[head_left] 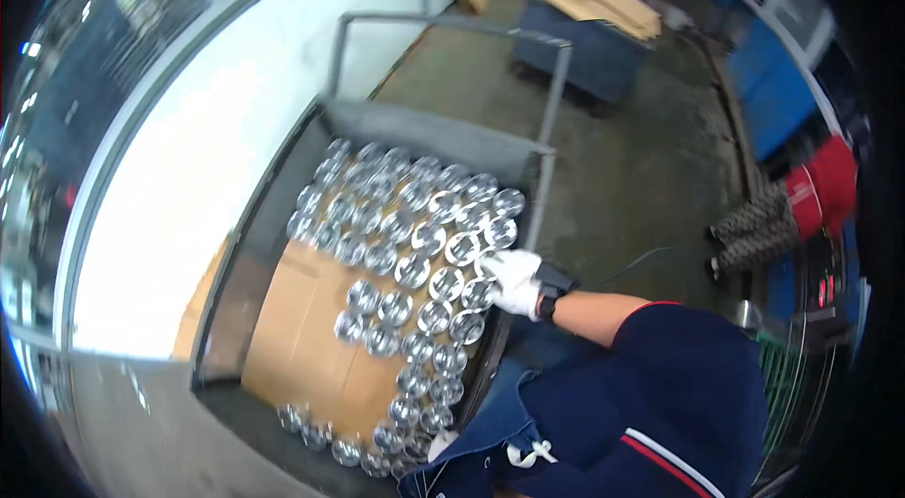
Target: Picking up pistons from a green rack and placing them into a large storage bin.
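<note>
My right hand [515,282], in a white glove with a dark band at the wrist, reaches over the right side of a large dark metal cart. Its fingers are closed around the edge of a clear round glass piece [485,263], partly hidden by the glove. Several matching bowl-like glass pieces [412,270] stand close together in rows on a brown cardboard sheet [311,310]. Only a bit of my left hand [440,444], also gloved in white, shows by the near right corner. Its fingers are hidden behind my clothing and the cart's edge.
The cart's dark walls [452,128] surround the glass, and a tube handle [452,22] rises at its far end. A dark bin [580,50] with flat cardboard stands beyond. White panel wall [217,140] runs along the left. A person in red [818,189] is at the right.
</note>
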A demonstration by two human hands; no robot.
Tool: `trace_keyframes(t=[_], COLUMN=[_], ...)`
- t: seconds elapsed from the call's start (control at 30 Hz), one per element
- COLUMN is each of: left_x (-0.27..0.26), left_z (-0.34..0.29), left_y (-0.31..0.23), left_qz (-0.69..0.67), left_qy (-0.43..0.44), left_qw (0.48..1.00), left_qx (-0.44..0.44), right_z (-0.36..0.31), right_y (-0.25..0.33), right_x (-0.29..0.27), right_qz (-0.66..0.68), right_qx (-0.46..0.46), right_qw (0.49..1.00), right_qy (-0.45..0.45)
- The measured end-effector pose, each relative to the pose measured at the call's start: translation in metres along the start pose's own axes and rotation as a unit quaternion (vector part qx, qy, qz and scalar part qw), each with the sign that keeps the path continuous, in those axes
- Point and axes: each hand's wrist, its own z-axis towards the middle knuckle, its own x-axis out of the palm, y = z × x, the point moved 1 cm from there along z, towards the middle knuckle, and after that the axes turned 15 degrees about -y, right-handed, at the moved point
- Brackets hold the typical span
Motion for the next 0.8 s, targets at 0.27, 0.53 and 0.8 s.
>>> trace_keyframes(t=[0.27, 0.53, 0.8], left_x=[-0.011, -0.021, 0.022], left_z=[0.021, 0.035, 0.061], left_y=[-0.017, -0.091, -0.283], left_qz=[-0.053, -0.148, -0.331], left_qy=[-0.03, -0.016, 0.12], left_qw=[0.994, 0.97, 0.854], left_qx=[0.09, 0.193, 0.384], right_z=[-0.093, -0.15, -0.234], right_y=[-0.033, -0.139, -0.261], right_x=[-0.017, -0.011, -0.096], right_qz=[0.014, 0.042, 0.064], right_qx=[0.202, 0.348, 0.537], right_qw=[0.978, 0.923, 0.834], right_qy=[0.042, 0.159, -0.108])
